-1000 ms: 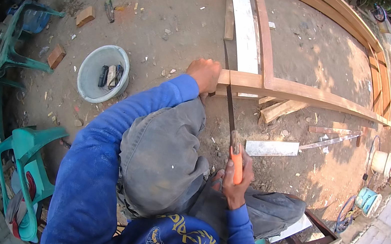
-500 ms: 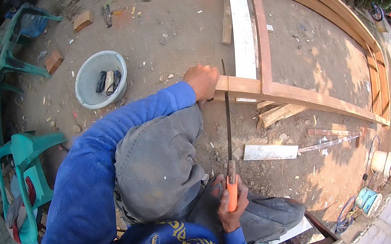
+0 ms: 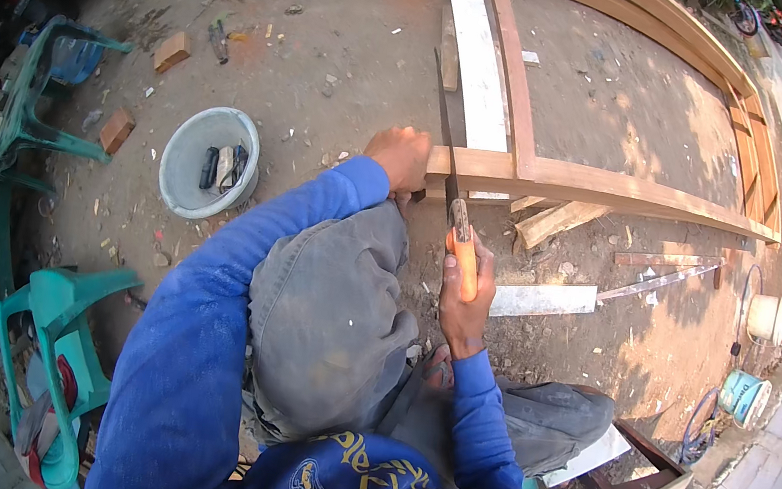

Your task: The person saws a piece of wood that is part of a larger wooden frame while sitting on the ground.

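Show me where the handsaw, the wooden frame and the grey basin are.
handsaw (image 3: 462,260), head view, on its orange handle.
wooden frame (image 3: 622,189), head view, on the near crosspiece.
grey basin (image 3: 184,153), head view, on its inner wall.
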Demonstrator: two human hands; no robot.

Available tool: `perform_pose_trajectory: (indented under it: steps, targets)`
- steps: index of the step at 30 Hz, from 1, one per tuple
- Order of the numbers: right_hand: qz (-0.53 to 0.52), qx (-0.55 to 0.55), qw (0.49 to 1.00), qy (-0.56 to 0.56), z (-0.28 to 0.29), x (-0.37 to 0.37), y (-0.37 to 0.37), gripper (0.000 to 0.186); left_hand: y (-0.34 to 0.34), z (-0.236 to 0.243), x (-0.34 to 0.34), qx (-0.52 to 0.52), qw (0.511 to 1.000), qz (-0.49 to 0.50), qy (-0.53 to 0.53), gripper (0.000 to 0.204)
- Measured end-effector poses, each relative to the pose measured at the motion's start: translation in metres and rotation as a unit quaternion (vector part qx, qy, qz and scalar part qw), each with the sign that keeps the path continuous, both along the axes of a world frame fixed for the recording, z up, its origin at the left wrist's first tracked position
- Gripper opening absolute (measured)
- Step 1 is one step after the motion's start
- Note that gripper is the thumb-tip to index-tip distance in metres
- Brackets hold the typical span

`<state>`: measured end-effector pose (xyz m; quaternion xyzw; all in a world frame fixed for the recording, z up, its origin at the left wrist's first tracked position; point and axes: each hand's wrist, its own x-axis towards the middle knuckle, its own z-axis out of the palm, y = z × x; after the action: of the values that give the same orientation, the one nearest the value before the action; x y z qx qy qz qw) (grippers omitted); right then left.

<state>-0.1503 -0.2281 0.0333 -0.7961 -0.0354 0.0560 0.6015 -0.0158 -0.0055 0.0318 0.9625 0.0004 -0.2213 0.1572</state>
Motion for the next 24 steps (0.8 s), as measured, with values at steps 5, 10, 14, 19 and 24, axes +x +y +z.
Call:
perform_pose_trajectory:
  steps: [5, 10, 14, 19, 24]
  targets:
    - [0.008, -0.072, 0.997, -0.004, 0.079, -0.121, -0.07, 0.045, 0.002, -0.004, -0.006, 0.008, 0.999, 0.011, -0.05, 0.043]
    - [-0.014, -0.084, 0.996, -0.002, 0.082, -0.063, -0.044, 0.038, -0.02, -0.004, 0.004, 0.012, 0.997, -0.01, -0.074, 0.043]
    - [-0.009, -0.085, 0.99, -0.108, 0.043, 0.061, 0.03, 0.03, -0.006, 0.012, 0.003, 0.013, 0.998, 0.004, -0.056, 0.037]
    - [0.019, -0.073, 0.996, 0.046, 0.078, -0.042, -0.023, 0.032, 0.008, 0.009, -0.004, -0.001, 1.0, 0.018, -0.007, 0.036]
    - [0.026, -0.134, 0.99, -0.026, 0.12, -0.124, -0.073, 0.042, -0.009, -0.01, -0.002, -0.004, 0.998, 0.001, -0.062, 0.039]
